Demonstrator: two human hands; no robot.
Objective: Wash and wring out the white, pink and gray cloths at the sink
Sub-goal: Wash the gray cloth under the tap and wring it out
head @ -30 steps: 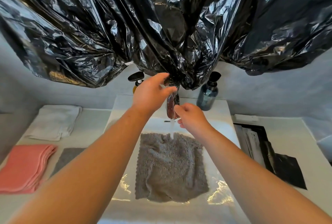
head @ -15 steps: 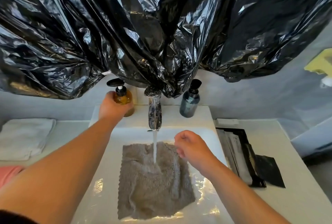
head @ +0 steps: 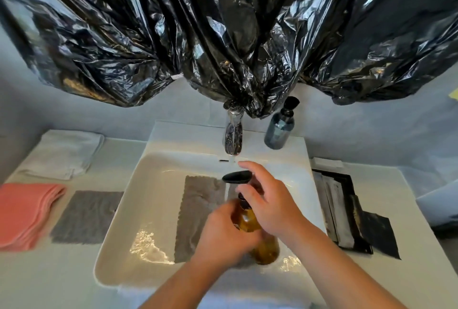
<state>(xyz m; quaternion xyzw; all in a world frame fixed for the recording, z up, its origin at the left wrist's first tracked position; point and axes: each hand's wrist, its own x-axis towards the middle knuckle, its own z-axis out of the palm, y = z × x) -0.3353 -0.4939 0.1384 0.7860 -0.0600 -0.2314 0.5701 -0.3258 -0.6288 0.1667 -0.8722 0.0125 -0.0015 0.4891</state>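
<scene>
A gray cloth [head: 198,212] lies flat in the white sink [head: 148,184] under a thin stream from the faucet [head: 233,137]. Above the cloth my left hand [head: 223,236] grips an amber pump bottle [head: 255,231] by its body. My right hand [head: 267,202] rests over the bottle's black pump head [head: 236,176], fingers loosely bent beside it. On the counter to the left lie a white cloth [head: 64,152], a stack of pink cloths [head: 24,214] and a second gray cloth [head: 86,217].
Black plastic sheeting [head: 223,30] hangs low over the faucet. A dark blue bottle [head: 280,127] stands on the sink's back rim at the right. Flat black and gray packets [head: 347,212] lie on the counter to the right of the sink.
My left hand has lifted the amber bottle from the back rim and brought it over the gray cloth. My right hand has risen from the cloth to the pump head.
</scene>
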